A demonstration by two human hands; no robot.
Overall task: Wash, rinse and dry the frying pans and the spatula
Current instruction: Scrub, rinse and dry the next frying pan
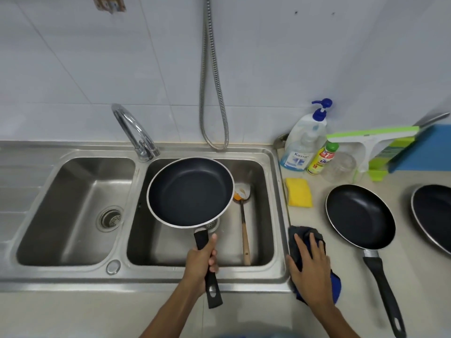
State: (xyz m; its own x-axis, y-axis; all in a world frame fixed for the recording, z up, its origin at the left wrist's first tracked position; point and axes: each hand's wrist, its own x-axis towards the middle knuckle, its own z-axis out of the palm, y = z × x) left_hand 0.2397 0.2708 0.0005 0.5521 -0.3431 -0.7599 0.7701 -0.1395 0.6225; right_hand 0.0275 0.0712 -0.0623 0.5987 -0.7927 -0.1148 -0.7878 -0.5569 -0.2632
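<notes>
Three pans: centre pan (189, 192), 3 o'clock pan (360, 217), edge pan (434, 213). One spatula (244, 223), one sponge (299, 192), one cloth (302, 234). Two bottles at 2 o'clock: pump bottle (302, 142), small bottle (322, 161).

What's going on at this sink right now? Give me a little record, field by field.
Left hand: grips the handle of the held frying pan, above the right basin
Right hand: rests on a dark cloth on the counter
Spatula: lies in the right basin, orange residue on its blade
Other pans: second pan and third pan on the counter, right of the sink
Sponge: yellow, on the counter beside the sink
Tap: no water visibly running
</notes>
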